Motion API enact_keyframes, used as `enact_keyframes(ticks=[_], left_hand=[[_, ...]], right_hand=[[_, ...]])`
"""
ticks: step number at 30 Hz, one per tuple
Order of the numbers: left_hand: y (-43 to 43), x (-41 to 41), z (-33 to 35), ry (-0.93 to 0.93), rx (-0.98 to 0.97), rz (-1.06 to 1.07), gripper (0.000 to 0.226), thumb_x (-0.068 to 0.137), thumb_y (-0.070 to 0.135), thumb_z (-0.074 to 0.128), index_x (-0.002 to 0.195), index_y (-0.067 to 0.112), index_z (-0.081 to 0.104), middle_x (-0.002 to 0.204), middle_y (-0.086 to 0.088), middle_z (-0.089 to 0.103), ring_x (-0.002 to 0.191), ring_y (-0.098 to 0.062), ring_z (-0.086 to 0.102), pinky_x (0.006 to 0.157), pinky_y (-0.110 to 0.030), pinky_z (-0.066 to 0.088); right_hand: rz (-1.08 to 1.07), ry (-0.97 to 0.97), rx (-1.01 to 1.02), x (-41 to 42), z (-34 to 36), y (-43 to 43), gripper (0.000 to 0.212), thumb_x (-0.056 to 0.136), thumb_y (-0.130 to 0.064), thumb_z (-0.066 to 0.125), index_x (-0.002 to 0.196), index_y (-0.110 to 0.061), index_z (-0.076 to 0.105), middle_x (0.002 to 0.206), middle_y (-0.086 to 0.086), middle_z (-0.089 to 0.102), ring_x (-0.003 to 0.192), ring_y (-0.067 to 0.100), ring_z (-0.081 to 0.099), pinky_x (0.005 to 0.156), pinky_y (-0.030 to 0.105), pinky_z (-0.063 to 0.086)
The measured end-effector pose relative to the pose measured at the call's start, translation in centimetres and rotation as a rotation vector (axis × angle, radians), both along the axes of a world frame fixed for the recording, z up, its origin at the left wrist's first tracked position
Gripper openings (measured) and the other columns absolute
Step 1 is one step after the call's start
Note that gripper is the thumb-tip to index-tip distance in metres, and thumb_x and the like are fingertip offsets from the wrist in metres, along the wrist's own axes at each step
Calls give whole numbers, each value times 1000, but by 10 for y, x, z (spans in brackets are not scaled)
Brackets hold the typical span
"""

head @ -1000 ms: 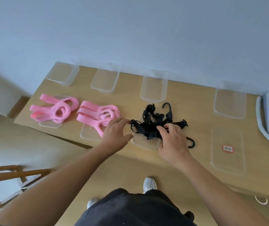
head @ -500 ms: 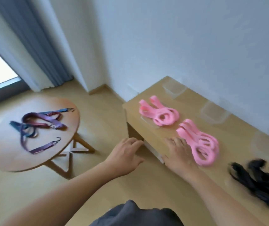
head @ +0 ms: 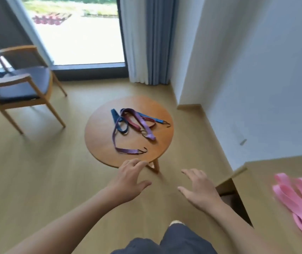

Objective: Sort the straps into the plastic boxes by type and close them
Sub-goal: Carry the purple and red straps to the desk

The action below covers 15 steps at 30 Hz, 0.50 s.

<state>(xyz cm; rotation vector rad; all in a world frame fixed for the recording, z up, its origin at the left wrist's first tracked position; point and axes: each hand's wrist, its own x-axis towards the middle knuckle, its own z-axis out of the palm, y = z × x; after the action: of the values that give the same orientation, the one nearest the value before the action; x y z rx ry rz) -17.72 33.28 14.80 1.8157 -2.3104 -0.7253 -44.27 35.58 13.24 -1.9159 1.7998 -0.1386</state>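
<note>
Several flat straps with metal hooks lie tangled on a round wooden side table [head: 98, 143]: a purple strap [head: 128, 150], a blue one [head: 116, 118] and a dark red one [head: 135, 123]. My left hand [head: 128, 180] hovers just before the table's near edge, fingers relaxed and holding nothing. My right hand [head: 199, 189] hangs in the air to its right, fingers spread, also holding nothing. Pink looped straps [head: 296, 200] lie blurred on the low wooden bench [head: 267, 182] at the far right. The plastic boxes are out of view.
A wooden armchair with a dark seat [head: 20, 83] stands at the left by the window. Curtains [head: 146, 39] hang at the back; a white wall [head: 256, 70] runs along the right. Wooden floor [head: 36, 171] lies between me and the round table.
The view has swung left from the bench to the round table. Both hands left the black straps and the bench and now hang in the air near the round table.
</note>
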Motion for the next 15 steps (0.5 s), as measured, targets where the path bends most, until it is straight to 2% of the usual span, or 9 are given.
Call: enact_keyframes(ticks=[9, 15], left_hand=[[-103, 87, -35, 30, 124, 465, 61, 95, 48, 69, 148, 24, 52, 149, 1, 54, 141, -19, 45, 111, -32, 39], [-192, 97, -75, 43, 355, 736, 59, 94, 48, 71, 145, 25, 54, 149, 0, 55, 134, -21, 55, 106, -37, 49]], right_hand=[[205, -13, 120, 62, -43, -171, 69, 87, -50, 66, 147, -25, 43, 138, -7, 49, 132, 13, 38, 109, 24, 29], [207, 68, 392, 81, -93, -299, 72, 85, -50, 68, 146, -23, 42, 139, 3, 50, 130, 23, 45, 108, 34, 39]])
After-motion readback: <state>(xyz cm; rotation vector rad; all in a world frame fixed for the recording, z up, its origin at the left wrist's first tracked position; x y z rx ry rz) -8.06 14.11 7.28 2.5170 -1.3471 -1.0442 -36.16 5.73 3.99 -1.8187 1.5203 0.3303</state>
